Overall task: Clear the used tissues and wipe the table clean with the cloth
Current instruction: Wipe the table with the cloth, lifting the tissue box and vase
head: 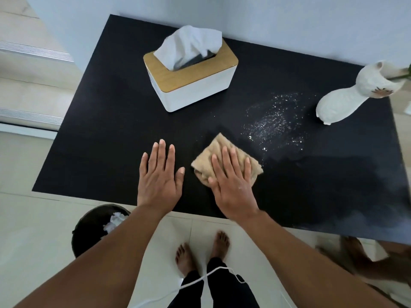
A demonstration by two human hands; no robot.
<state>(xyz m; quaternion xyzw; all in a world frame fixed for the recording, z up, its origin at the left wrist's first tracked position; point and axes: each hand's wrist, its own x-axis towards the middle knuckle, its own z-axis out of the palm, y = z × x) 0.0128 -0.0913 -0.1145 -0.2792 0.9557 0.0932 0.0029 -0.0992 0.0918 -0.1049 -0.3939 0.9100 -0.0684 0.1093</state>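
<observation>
A beige cloth (219, 145) lies crumpled on the black table (106, 134) near its front edge. My right hand (233, 181) presses flat on the cloth, fingers spread. My left hand (159, 174) rests flat on the bare table just left of it, holding nothing. A patch of white crumbs or powder (273, 123) is scattered on the table beyond and to the right of the cloth. Crumpled white tissues (114, 220) sit in a dark bin (89, 230) on the floor at the table's front left, partly hidden by my left arm.
A white tissue box (195, 90) with a wooden lid and a tissue sticking out stands at the back centre. A white ceramic vase (347, 96) stands at the back right. A wall runs behind the table. My bare feet and a white cord are on the tiled floor.
</observation>
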